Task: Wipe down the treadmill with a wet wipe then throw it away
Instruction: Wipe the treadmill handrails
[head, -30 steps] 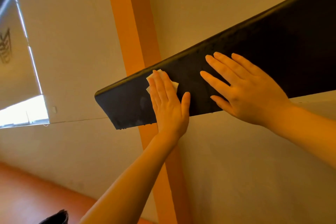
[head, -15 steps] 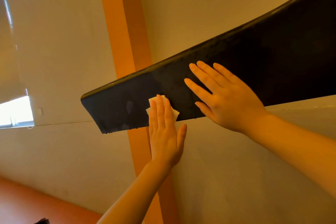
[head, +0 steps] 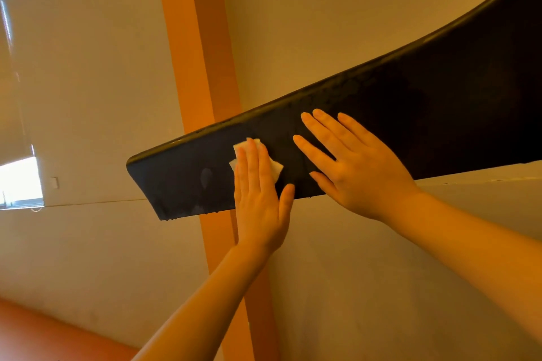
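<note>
Wet wipe (head: 275, 168) lies under flat, straight-fingered left hand (head: 258, 196), apparently on treadmill panel (head: 410, 114).

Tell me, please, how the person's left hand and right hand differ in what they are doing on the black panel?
The left hand presses a white wet wipe against the black panel; the right hand lies bare on it. The left hand's fingers are together, pointing up; the right hand's are spread, pointing up-left. Both are flat and open.
</note>
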`<state>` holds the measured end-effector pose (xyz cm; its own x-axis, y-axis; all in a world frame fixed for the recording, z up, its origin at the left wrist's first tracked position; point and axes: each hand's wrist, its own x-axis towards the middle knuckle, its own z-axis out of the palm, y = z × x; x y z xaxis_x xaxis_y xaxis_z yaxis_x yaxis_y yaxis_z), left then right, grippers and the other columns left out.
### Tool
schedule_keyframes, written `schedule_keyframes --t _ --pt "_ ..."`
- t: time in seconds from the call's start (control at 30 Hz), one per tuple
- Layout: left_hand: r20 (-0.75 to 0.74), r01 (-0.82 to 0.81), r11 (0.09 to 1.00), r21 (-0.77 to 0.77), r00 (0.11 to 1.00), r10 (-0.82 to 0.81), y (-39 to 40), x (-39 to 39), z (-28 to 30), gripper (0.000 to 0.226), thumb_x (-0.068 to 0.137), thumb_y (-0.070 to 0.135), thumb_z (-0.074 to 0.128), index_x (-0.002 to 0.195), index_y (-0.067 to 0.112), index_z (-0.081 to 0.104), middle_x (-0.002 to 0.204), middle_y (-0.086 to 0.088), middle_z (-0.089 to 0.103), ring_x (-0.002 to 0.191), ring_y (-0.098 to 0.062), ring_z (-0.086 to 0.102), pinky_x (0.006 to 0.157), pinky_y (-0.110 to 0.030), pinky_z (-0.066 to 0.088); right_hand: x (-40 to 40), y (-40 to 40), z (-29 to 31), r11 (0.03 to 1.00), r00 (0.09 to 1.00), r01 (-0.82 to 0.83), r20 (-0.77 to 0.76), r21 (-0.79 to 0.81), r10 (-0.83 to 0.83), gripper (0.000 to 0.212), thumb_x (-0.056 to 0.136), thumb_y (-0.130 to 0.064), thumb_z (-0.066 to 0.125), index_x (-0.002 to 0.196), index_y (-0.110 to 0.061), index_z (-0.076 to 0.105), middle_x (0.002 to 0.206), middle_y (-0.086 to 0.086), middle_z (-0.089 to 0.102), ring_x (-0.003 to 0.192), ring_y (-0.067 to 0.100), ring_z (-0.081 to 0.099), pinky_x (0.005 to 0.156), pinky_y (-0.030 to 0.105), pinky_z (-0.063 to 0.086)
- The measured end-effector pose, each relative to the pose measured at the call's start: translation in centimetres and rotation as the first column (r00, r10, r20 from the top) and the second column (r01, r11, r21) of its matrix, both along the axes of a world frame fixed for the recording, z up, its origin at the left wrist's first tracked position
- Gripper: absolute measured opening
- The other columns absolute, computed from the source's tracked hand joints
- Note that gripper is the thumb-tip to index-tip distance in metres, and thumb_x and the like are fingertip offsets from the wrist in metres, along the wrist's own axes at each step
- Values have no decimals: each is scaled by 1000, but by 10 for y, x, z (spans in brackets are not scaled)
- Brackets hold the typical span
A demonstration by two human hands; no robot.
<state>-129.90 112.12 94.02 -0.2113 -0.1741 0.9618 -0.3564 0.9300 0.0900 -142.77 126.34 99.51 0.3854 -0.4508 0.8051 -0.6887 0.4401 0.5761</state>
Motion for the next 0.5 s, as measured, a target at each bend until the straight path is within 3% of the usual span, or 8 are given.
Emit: schedule_keyframes --t 0.2,0.33,0.5 --pt "49 16 1000 -13 999 -15 -2 2 -14 70 97 67 15 151 37 -17 158 19 -23 149 -13 -15 118 -40 -1 1 -1 0 1000 1000 10 6 4 -10 59 97 -40 36 148 -10 40 155 20 30 144 37 28 115 45 22" --pt "10 -2 999 -36 1000 2 -2 1 20 73 98 64 15 153 24 -11 160 10 -17 150 -17 -13 121 -43 2 1 0 -1 1000 1000 4 12 5 -4 58 98 -39 36 148 -10 40 156 20 30 144 36 27 115 45 23" --pt "-14 -2 1000 -4 1000 2 5 -3 34 73 97 64 13 152 23 -10 161 7 -13 150 -18 -13 121 -42 1 0 2 0 1000 1000 2 5 17 -2 58 97 -39 37 147 -9 41 155 20 31 144 36 29 115 45 24"
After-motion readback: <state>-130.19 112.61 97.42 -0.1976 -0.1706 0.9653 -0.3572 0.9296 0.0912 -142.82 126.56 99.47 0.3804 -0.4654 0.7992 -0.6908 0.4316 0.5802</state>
